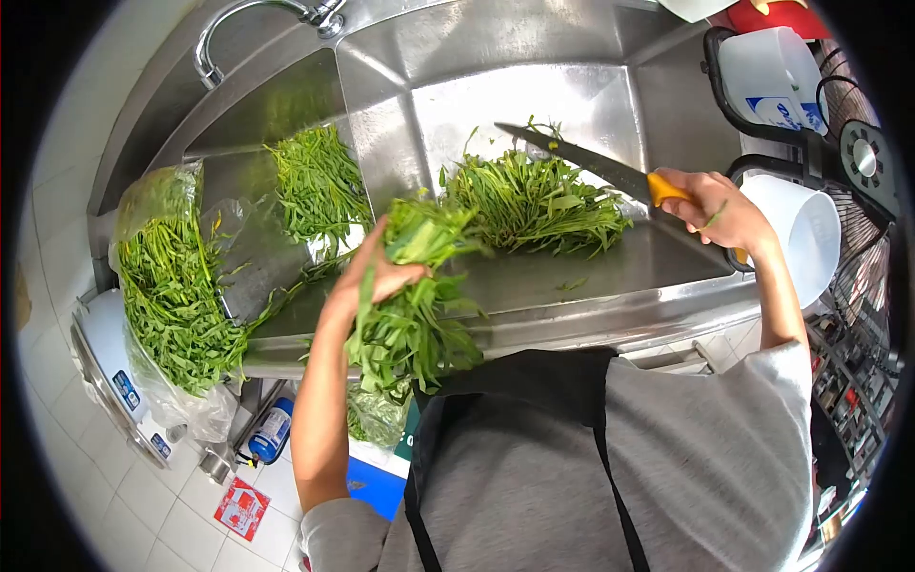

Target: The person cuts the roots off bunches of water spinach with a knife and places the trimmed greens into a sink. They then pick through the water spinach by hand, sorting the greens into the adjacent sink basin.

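My left hand (381, 272) is closed around a bunch of leafy greens (415, 329), its leaves hanging toward my apron and its cut-looking stems pointing up. In my right hand (715, 212) is a knife (596, 164) with an orange handle and a long dark blade, which points left over the sink (519, 86). Under the blade lies a heap of greens (534, 205) in the basin, apart from my left hand. A further pile of greens (319, 181) rests on the steel drainboard to the left.
More long greens (172, 296) lie in a clear plastic bag at the far left. A chrome faucet (248, 10) curves over the back left. White plastic containers (801, 229) and a black fan (865, 157) stand at the right. A blue bottle (272, 429) is below the counter.
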